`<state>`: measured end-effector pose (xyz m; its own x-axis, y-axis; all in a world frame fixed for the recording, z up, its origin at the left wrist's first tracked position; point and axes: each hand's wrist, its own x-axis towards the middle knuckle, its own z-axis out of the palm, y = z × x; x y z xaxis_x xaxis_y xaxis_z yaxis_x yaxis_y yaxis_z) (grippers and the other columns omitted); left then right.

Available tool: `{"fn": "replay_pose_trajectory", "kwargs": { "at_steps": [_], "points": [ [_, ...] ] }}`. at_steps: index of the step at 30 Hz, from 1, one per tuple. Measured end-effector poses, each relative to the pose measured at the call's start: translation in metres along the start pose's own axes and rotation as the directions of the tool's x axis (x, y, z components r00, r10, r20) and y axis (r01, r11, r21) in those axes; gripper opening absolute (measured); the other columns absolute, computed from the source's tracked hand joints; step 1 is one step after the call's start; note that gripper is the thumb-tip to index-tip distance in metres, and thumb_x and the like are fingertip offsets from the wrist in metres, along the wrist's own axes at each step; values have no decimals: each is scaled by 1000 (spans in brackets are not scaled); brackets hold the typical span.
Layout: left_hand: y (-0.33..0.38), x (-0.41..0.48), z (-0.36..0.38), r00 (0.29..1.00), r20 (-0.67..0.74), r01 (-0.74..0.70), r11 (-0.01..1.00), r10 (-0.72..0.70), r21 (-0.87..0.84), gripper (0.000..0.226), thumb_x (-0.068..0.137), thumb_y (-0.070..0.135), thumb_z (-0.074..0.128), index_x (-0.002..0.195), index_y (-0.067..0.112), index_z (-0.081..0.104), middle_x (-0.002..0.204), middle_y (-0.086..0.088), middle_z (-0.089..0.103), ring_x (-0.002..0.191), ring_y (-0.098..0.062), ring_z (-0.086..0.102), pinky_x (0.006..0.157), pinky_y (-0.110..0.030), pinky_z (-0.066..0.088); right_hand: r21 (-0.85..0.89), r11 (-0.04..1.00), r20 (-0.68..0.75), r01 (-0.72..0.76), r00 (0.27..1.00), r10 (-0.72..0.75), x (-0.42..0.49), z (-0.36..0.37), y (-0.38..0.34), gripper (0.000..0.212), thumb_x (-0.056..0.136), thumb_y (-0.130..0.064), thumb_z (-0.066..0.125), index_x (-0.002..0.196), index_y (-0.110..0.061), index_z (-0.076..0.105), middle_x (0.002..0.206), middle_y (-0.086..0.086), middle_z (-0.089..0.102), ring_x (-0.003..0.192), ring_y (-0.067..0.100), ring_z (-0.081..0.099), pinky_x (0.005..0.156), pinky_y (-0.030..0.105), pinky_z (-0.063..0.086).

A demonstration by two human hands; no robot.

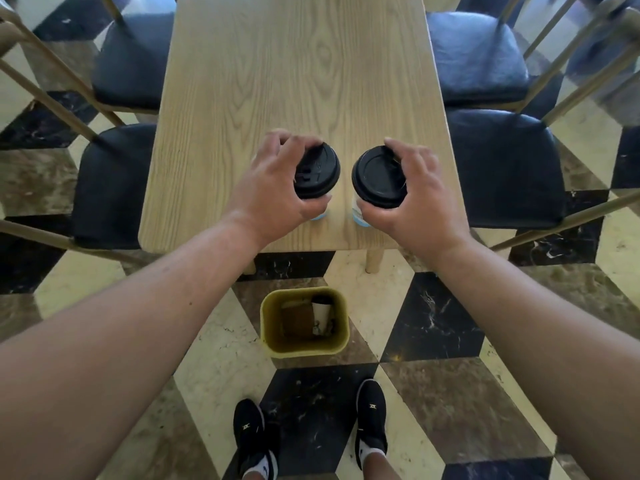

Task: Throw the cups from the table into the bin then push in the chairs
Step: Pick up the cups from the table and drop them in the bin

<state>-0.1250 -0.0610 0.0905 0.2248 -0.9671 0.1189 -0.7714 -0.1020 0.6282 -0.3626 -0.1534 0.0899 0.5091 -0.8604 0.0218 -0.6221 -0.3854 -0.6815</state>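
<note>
L hand (pixel 277 188) wraps the left cup (pixel 317 171) from its outer side, fingers curled over the black lid & thumb on the paper wall. R hand (pixel 408 195) grips the right cup (pixel 379 176) the same way, mirrored. Both are white paper takeaway cups w/ blue print, upright, side by side but apart, at the near end of the wooden counter (pixel 294 64); can't tell if the bases touch the wood. Yellow bin (pixel 308 351) sits on the marble-pattern floor (pixel 433 323) just off the counter's near end, between counter & the person's black shoes (pixel 251 431), w/ a paper cup (pixel 322 311) & brown scrap inside. Four black-cushioned chairs, gold frames: two on the left (pixel 110 188), two on the right (pixel 502 168), seats showing along the long sides.
</note>
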Motion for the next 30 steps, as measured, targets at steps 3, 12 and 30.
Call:
{"fn": "replay_pose_trajectory", "kwargs": {
  "at_steps": [3,12,30],
  "points": [
    [-10,-27,-6,998,-54,6,1000,-8,-24,72,80,49,86,141,36,49,138,1,45,120,-15,51,90,-32,50,6,1000,23,20,1000,-20,-18,9,-10,90,82,-49,87,155,-35,38,139,-12,37,117,1,44,90,14,39],
    [-30,-98,-24,994,-103,-23,999,19,-35,74,80,57,81,142,32,48,136,1,46,117,-12,51,86,-29,54,75,996,72,51,996,-56,-67,33,-35,89,79,-56,86,151,-39,38,139,-11,42,116,-4,46,92,22,47],
    [-88,-215,39,980,146,122,986,-138,112,82,80,68,69,148,35,40,143,8,47,124,-19,48,100,-35,46,-121,993,346,2,937,40,-151,122,5,91,80,-64,80,154,-39,34,139,-12,43,117,7,46,88,22,41]
  ]
}}
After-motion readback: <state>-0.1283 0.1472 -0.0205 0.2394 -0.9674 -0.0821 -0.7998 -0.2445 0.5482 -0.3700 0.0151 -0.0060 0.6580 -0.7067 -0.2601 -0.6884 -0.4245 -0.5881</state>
